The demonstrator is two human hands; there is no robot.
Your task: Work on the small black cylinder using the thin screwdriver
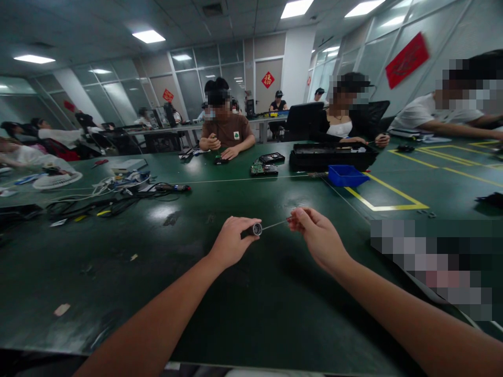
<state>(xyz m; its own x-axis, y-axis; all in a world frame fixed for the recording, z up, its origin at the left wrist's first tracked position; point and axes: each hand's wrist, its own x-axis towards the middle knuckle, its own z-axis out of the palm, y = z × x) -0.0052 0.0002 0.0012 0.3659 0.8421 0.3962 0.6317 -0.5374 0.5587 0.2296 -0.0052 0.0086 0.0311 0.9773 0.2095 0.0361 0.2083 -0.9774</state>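
Observation:
Above the green tabletop, my left hand is closed around a short dark cylinder, whose round, hollow-looking end faces right and toward me. My right hand pinches a thin metal rod. A bit of red shows between those fingertips, but the rest of what they grip is hidden. The rod points left, and its tip reaches the open end of the cylinder. Whether the tip is inside or only at the rim I cannot tell.
A heap of cables lies at the left. Ahead are a green circuit board, a black tray and a blue bin. Yellow tape marks the table at right. A co-worker sits opposite; others sit around.

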